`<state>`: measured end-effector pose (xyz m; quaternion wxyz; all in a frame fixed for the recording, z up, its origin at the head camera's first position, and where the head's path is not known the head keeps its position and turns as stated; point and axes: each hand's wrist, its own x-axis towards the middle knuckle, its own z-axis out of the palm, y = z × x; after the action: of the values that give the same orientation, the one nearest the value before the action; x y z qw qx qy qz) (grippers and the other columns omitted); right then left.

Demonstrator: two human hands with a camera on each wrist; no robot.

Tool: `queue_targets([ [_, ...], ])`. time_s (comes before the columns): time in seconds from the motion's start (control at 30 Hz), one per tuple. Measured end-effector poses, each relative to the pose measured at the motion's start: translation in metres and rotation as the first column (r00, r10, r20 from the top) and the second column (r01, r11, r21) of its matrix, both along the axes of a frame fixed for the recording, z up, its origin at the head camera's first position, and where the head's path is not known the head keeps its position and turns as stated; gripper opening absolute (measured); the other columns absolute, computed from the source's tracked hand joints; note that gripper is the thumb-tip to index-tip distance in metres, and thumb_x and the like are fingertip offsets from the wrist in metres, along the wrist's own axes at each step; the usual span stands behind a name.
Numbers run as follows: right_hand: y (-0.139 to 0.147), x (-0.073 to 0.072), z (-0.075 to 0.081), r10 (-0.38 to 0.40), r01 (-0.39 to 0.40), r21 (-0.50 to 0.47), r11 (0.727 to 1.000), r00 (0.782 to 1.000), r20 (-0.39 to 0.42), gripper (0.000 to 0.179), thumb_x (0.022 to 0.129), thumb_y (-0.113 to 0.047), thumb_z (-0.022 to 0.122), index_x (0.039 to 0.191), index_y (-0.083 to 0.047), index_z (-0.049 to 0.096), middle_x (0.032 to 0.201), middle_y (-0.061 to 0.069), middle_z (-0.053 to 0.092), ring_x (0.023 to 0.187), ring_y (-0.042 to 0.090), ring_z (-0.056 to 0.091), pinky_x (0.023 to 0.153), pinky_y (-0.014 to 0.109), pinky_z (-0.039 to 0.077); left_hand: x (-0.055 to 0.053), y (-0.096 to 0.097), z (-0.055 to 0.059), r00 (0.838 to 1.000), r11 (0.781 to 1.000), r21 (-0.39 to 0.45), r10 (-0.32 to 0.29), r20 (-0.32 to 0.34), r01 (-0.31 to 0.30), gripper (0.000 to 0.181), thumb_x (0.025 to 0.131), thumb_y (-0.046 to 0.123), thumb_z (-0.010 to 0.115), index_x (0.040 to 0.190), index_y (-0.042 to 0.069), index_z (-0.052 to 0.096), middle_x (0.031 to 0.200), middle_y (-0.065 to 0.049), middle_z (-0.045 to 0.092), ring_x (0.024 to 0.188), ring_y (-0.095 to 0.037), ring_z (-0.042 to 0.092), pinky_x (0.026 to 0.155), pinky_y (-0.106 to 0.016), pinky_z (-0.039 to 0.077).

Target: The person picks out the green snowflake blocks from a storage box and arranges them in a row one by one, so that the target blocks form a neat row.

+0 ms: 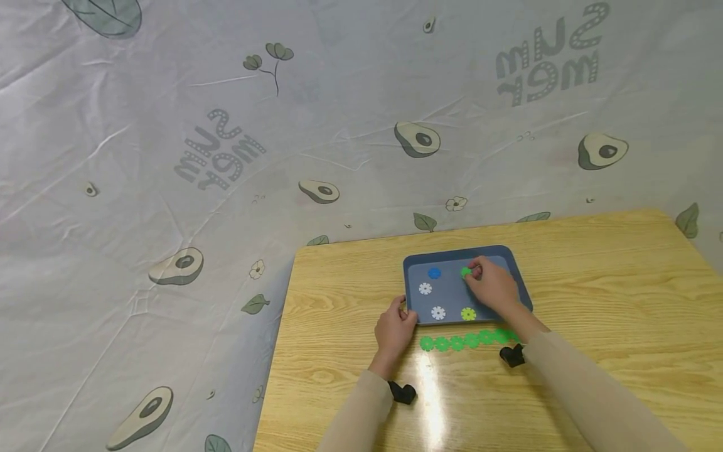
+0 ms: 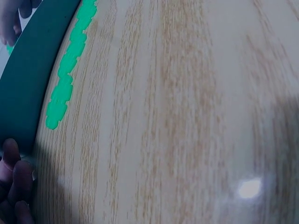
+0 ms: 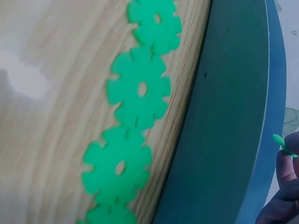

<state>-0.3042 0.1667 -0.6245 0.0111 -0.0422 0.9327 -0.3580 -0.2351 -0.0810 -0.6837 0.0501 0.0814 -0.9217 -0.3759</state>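
A blue-grey tray lies on the wooden table. My left hand holds its near left corner; its fingers curl beside the tray wall in the left wrist view. Over the tray's right half, my right hand pinches a green notched plastic disc between thumb and fingers. That disc shows almost edge-on in the right wrist view. Inside the tray are a blue disc, two white discs and a yellow-green disc.
Several green notched discs, joined in a row, lie on the table along the tray's near side. My right forearm passes over the row's right end. Behind the table hangs a pale cloth printed with avocados and leaves.
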Motion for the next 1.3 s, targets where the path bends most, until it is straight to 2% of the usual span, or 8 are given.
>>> queue_targets([
  [0.2, 0.018, 0.016, 0.006, 0.004, -0.005, -0.025, 1.0, 0.999, -0.052, 0.029, 0.1, -0.022, 0.065, 0.12, -0.002, 0.064, 0.099, 0.013, 0.068, 0.058, 0.02, 0.052, 0.051, 0.036, 0.039, 0.0, 0.0, -0.002, 1.0, 1.0, 0.0, -0.005, 0.008, 0.005, 0.047, 0.087, 0.025, 0.062, 0.133, 0.019, 0.071, 0.061, 0.016, 0.052, 0.051, -0.005, 0.045, 0.054, -0.029, 0.034],
  [0.43, 0.041, 0.038, 0.012, -0.021, 0.018, -0.035, 0.999, 0.996, -0.092, 0.03, 0.101, -0.023, 0.063, 0.123, -0.001, 0.062, 0.102, 0.014, 0.068, 0.064, 0.019, 0.054, 0.054, 0.035, 0.039, -0.002, -0.002, -0.006, 1.0, 1.0, -0.011, -0.013, -0.018, 0.013, 0.045, 0.088, 0.026, 0.062, 0.132, 0.019, 0.071, 0.061, 0.016, 0.053, 0.051, -0.005, 0.046, 0.053, -0.03, 0.036],
  [0.63, 0.065, 0.055, 0.013, -0.067, 0.063, -0.05, 0.997, 0.995, -0.079, 0.038, 0.104, -0.03, 0.059, 0.128, 0.0, 0.059, 0.111, 0.019, 0.065, 0.048, 0.017, 0.038, 0.044, 0.034, 0.031, -0.002, -0.002, -0.005, 1.0, 1.0, -0.013, -0.019, -0.01, 0.019, 0.046, 0.089, 0.026, 0.061, 0.133, 0.02, 0.071, 0.061, 0.016, 0.052, 0.051, -0.005, 0.045, 0.052, -0.029, 0.035],
  [0.83, 0.088, 0.074, 0.009, -0.131, 0.125, -0.062, 0.99, 0.986, -0.099, 0.038, 0.104, -0.032, 0.058, 0.126, -0.001, 0.06, 0.111, 0.015, 0.065, 0.046, 0.015, 0.039, 0.043, 0.033, 0.032, 0.002, -0.003, -0.001, 1.0, 1.0, -0.001, -0.028, -0.003, 0.028, 0.047, 0.089, 0.026, 0.061, 0.134, 0.018, 0.07, 0.061, 0.015, 0.052, 0.051, -0.005, 0.045, 0.052, -0.029, 0.035],
  [1.0, 0.106, 0.088, 0.001, -0.174, 0.168, -0.064, 0.984, 0.978, -0.116, 0.036, 0.103, -0.03, 0.06, 0.124, 0.0, 0.061, 0.11, 0.017, 0.066, 0.047, 0.014, 0.041, 0.043, 0.033, 0.033, 0.002, -0.004, -0.001, 1.0, 1.0, 0.013, -0.021, -0.001, 0.021, 0.047, 0.088, 0.025, 0.062, 0.134, 0.018, 0.07, 0.061, 0.015, 0.053, 0.051, -0.005, 0.046, 0.055, -0.029, 0.036],
  [1.2, 0.13, 0.105, -0.019, -0.195, 0.191, -0.058, 0.98, 0.979, -0.066, 0.041, 0.105, -0.033, 0.057, 0.127, 0.003, 0.058, 0.113, 0.021, 0.064, 0.045, 0.015, 0.039, 0.042, 0.033, 0.034, 0.003, -0.004, -0.003, 1.0, 0.999, 0.027, -0.025, 0.003, 0.025, 0.047, 0.089, 0.025, 0.062, 0.134, 0.017, 0.07, 0.062, 0.016, 0.054, 0.051, -0.004, 0.046, 0.055, -0.029, 0.037],
  [1.3, 0.139, 0.113, -0.028, -0.2, 0.198, -0.052, 0.979, 0.979, -0.033, 0.045, 0.106, -0.035, 0.056, 0.129, 0.004, 0.057, 0.113, 0.022, 0.063, 0.049, 0.016, 0.042, 0.045, 0.033, 0.036, 0.003, -0.003, -0.003, 1.0, 0.999, 0.029, -0.029, 0.001, 0.029, 0.047, 0.089, 0.026, 0.063, 0.134, 0.017, 0.07, 0.062, 0.016, 0.055, 0.051, -0.004, 0.047, 0.055, -0.029, 0.037],
])
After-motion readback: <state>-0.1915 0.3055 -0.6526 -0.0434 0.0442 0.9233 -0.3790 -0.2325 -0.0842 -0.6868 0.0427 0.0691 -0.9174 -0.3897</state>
